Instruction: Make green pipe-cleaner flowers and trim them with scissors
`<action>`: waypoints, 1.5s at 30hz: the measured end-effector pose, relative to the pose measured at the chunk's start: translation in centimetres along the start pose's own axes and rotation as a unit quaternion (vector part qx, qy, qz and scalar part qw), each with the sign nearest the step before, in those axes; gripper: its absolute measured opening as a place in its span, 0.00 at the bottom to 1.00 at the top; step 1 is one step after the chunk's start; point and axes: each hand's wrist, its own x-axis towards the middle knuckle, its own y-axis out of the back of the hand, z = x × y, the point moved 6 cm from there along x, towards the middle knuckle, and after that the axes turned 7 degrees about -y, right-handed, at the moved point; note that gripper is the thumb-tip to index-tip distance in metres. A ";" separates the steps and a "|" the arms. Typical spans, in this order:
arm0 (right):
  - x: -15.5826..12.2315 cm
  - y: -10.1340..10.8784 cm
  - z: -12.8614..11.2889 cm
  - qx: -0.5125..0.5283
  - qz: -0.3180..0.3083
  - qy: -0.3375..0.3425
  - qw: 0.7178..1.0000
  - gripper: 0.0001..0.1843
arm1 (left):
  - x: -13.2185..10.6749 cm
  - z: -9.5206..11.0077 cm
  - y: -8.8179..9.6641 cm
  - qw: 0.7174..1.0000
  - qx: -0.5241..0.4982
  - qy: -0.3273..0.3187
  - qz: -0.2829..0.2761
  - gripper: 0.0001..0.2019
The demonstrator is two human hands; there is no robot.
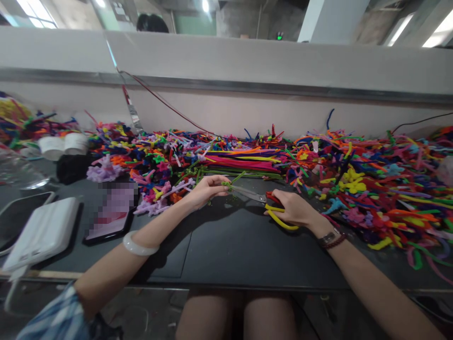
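Observation:
Between the thumb and fingers of my left hand [208, 191] is a green pipe cleaner [238, 180], one end sticking out up and to the right. My right hand [292, 208] grips a pair of scissors [260, 197] with red and yellow handles. The blades point left and their tips reach the green piece at my left fingertips; whether they touch it I cannot tell. Small green clippings lie on the dark tabletop [226, 250] beneath. Just behind my hands lies a bundle of straight pipe cleaners [244, 163] in pink, yellow, purple and green.
Heaps of coloured pipe cleaners [399, 189] line the back and right. At left lie a phone [111, 212], a white power bank [44, 231], white cups [76, 143] and a clear plastic bottle [24, 170]. A pale partition [226, 56] with a cable stands behind; a person's head shows above it.

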 end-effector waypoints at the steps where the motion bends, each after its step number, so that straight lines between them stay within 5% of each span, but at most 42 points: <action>1: 0.0 0.0 0.0 0.000 0.001 -0.001 1.000 0.18 | 0.0 0.0 0.0 1.000 0.001 0.002 -0.001 0.09; 45: -0.2 -0.2 -0.2 0.000 -0.027 -0.003 1.000 0.16 | -0.2 0.5 -0.2 1.000 0.028 -0.011 -0.005 0.09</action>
